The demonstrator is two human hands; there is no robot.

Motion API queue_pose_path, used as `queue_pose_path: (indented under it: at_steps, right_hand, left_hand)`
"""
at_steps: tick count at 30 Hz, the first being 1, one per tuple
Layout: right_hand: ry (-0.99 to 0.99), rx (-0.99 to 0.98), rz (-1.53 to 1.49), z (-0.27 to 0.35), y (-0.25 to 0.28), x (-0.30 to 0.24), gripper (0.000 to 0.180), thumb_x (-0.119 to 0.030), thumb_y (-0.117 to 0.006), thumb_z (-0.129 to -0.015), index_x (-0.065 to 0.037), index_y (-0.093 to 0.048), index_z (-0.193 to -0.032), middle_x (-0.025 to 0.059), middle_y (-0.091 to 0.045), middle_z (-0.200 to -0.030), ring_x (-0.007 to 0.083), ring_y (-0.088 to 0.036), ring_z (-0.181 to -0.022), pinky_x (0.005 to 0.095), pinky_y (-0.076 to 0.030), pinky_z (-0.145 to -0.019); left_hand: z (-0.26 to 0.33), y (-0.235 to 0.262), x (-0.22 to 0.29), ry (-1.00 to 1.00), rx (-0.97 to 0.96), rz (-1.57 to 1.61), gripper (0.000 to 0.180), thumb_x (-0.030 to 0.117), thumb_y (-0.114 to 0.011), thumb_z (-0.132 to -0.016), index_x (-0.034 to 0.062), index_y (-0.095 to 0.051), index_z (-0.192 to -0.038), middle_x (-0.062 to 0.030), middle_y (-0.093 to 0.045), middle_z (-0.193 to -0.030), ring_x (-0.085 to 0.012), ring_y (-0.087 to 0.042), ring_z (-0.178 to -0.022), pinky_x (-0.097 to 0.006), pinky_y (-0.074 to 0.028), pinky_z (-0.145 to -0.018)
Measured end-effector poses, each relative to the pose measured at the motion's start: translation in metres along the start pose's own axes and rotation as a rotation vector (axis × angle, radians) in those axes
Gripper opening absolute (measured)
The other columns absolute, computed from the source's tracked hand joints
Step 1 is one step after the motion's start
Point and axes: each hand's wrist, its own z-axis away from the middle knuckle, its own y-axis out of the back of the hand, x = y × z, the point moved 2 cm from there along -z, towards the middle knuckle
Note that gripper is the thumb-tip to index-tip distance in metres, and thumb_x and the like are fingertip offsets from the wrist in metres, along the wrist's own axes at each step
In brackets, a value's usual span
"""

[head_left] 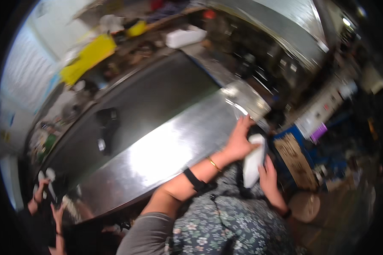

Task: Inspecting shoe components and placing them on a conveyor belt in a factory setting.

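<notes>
At the right end of the steel-topped bench, both my hands hold a dark shoe with a white sole (253, 163), tilted with the sole showing. My left hand (239, 142) grips its far end, the thumb lying across the white part. My right hand (268, 176) holds the near side, fingers pressed along the dark edge. Just beyond my left hand, a shiny clear plastic sheet or bag (247, 101) lies on the bench corner. Another dark item, perhaps a shoe (108, 123), with a small white patch, lies on the dark belt (161, 85). Motion blurs its details.
The steel bench top (157, 155) runs alongside the belt. At the lower left a co-worker's hands (40, 191) hold white-soled shoes. Beyond the belt, a shelf carries a yellow sheet (88, 58) and a white box (186, 37). A cardboard piece (295, 161) stands by blue crates at right.
</notes>
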Motion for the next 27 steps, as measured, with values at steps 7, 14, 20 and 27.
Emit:
queue_pose_path:
  at_steps: [7, 14, 20, 27]
  right_hand:
    - [0.142, -0.204, -0.219, 0.001, 0.048, -0.013, 0.029, -0.007, -0.058, -0.095, 0.006, -0.059, -0.121, 0.0073, -0.069, -0.101, 0.0103, -0.062, -0.091, 0.0269, -0.050, -0.082]
    - [-0.675, -0.232, -0.542, -0.020, -0.018, 0.016, 0.088, -0.075, -0.035, -0.090, 0.003, -0.061, -0.123, 0.0124, -0.066, -0.108, 0.0200, -0.061, -0.098, 0.0298, -0.047, -0.088]
    - [0.167, -0.074, 0.575, -0.023, -0.001, -0.006, 0.053, -0.036, -0.037, -0.100, 0.010, -0.057, -0.117, 0.0250, -0.066, -0.095, 0.0331, -0.067, -0.089, 0.0379, -0.053, -0.079]
    - [0.334, 0.065, 1.160, -0.047, 0.002, -0.052, 0.045, -0.022, -0.050, -0.090, 0.019, -0.055, -0.108, 0.0172, -0.065, -0.068, 0.0250, -0.065, -0.054, 0.0356, -0.052, -0.050]
  left_hand:
    - [0.001, 0.015, 0.009, 0.477, -0.253, 0.513, 0.059, 0.009, -0.077, -0.076, 0.0010, -0.051, -0.129, -0.0089, -0.057, -0.120, -0.0191, -0.055, -0.108, -0.031, -0.046, -0.094]
    - [0.021, 0.005, -0.017, 0.552, -0.280, 0.643, 0.059, 0.013, -0.077, -0.079, 0.0008, -0.048, -0.129, -0.0081, -0.056, -0.118, -0.0182, -0.053, -0.110, -0.030, -0.042, -0.097]
    - [0.009, -0.006, -0.021, 0.377, -0.286, 0.479, 0.060, 0.013, -0.077, -0.079, -0.0014, -0.046, -0.129, -0.0084, -0.057, -0.115, -0.0168, -0.053, -0.105, -0.029, -0.043, -0.094]
    - [-0.014, -0.026, -0.015, 0.479, -0.340, 0.480, 0.059, 0.013, -0.077, -0.081, -0.0024, -0.044, -0.128, -0.0098, -0.060, -0.109, -0.0158, -0.056, -0.096, -0.028, -0.047, -0.086]
